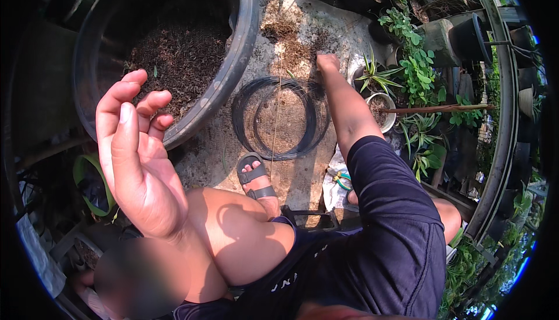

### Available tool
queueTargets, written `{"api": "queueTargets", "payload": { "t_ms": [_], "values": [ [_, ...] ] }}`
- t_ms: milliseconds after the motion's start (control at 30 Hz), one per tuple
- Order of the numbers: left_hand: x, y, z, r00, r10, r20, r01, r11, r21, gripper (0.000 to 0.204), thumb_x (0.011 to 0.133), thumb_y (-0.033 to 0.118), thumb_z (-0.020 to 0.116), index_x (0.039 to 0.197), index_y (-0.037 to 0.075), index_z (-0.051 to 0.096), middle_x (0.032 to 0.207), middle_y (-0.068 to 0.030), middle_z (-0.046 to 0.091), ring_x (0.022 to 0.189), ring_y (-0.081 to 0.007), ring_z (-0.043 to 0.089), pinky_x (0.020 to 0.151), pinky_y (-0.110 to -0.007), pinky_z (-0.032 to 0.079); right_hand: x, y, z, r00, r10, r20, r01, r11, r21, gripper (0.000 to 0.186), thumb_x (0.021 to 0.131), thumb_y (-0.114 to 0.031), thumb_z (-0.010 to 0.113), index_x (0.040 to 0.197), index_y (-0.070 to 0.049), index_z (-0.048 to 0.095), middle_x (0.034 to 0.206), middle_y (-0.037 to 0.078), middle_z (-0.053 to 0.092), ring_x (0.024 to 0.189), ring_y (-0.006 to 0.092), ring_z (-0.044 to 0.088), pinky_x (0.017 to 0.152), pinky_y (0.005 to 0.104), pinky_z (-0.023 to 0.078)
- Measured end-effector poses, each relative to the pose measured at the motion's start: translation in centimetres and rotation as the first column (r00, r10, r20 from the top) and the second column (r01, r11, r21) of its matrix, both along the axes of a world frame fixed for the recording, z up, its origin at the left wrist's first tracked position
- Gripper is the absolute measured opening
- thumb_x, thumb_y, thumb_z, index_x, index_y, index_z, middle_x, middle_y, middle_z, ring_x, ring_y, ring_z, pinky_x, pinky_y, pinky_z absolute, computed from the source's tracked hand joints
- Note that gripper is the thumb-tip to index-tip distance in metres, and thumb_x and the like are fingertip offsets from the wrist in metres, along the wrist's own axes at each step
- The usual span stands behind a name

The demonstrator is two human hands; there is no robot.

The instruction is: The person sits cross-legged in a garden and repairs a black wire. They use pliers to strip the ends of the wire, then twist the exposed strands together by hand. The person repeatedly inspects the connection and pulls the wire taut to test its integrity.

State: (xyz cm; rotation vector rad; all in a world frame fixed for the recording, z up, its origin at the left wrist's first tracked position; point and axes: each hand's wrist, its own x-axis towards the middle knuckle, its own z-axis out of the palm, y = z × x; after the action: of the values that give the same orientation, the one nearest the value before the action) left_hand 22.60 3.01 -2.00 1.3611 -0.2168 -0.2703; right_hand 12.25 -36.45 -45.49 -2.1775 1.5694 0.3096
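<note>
My left hand (140, 163) is raised in front of the large black tub (247, 34), palm up. Its fingers are loosely curled and apart, with nothing visible in them. My right arm stretches far forward, and my right hand (328, 62) is low over the ground, closed; what it may hold cannot be made out. Beside that forearm lies a loose coil of dark wire (308, 139) on the pale ground sheet (204, 163). A thin straight strand (279, 46) runs lengthwise across the coil.
Dark loose soil (174, 58) fills the tub's bottom. Pliers with green and yellow handles (342, 177) lie on a white sheet by my foot. Potted plants stand at the right, including a spiky one (377, 74) and a white pot (389, 123) with a brown stick (437, 109) across it.
</note>
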Motion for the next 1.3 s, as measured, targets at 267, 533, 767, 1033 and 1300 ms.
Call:
{"api": "queueTargets", "payload": {
  "t_ms": [267, 533, 767, 1033, 1300],
  "values": [
    [-0.4, -3.0, -0.6, 0.998, -0.062, -0.025, 0.063, 0.997, 0.05, 0.026, 0.1, 0.019, 0.054, 0.118, 0.001, 0.055, 0.128, -0.0117, 0.054, 0.101, -0.014, 0.06, 0.087, -0.028, 0.043, 1.5, 2.3, 0.5, 0.997, -0.071, 0.036, 0.076, 0.985, -0.156, 0.044, 0.09, -0.031, 0.051, 0.104, 0.007, 0.069, 0.119, 0.023, 0.066, 0.116, 0.0341, 0.062, 0.102, 0.0384, 0.046],
    [0.0, -5.2, -1.7, 0.999, -0.044, -0.018, 0.046, 0.986, 0.162, 0.03, 0.102, 0.021, 0.048, 0.125, 0.001, 0.051, 0.133, -0.0123, 0.053, 0.107, -0.016, 0.059, 0.089, -0.028, 0.044, 12.2, 2.3, 8.5, 0.525, -0.58, 0.622, 0.111, 0.772, 0.626, 0.032, 0.091, -0.032, 0.066, 0.1, -0.002, 0.068, 0.069, 0.007, 0.062, 0.054, 0.0168, 0.058, 0.047, 0.031, 0.042],
    [0.2, -5.9, -1.9, 0.996, -0.065, 0.064, 0.053, 0.982, 0.181, 0.031, 0.101, 0.021, 0.051, 0.126, 0.002, 0.053, 0.132, -0.0116, 0.055, 0.108, -0.017, 0.059, 0.09, -0.029, 0.044, 8.0, 4.8, 7.6, 0.424, -0.516, 0.744, 0.036, 0.831, 0.555, 0.027, 0.092, -0.029, 0.067, 0.087, -0.003, 0.07, 0.061, -0.003, 0.053, 0.052, 0.0065, 0.045, 0.049, 0.0267, 0.035],
    [0.7, -5.0, -2.6, 0.985, -0.069, 0.159, 0.035, 0.978, 0.206, 0.03, 0.101, 0.019, 0.051, 0.123, -0.001, 0.054, 0.128, -0.0134, 0.058, 0.107, -0.0183, 0.06, 0.088, -0.03, 0.045, -9.7, 19.4, 4.5, 0.5, -0.681, 0.536, 0.044, 0.638, 0.769, 0.024, 0.094, -0.013, 0.048, 0.112, -0.003, 0.059, 0.099, 0.004, 0.062, 0.067, 0.01, 0.055, 0.058, 0.0226, 0.044],
    [0.3, -5.1, -2.8, 0.961, -0.166, 0.219, 0.105, 0.959, 0.264, 0.021, 0.095, 0.016, 0.065, 0.111, 0.002, 0.061, 0.099, -0.0028, 0.062, 0.087, -0.0075, 0.057, 0.079, -0.022, 0.045, -8.6, 23.8, 16.0, 0.638, -0.708, 0.304, -0.397, 0.036, 0.917, 0.049, 0.099, -0.03, 0.057, 0.137, -0.005, 0.04, 0.109, 0.011, 0.065, 0.075, 0.0148, 0.063, 0.067, 0.0285, 0.051]
  ]
}}
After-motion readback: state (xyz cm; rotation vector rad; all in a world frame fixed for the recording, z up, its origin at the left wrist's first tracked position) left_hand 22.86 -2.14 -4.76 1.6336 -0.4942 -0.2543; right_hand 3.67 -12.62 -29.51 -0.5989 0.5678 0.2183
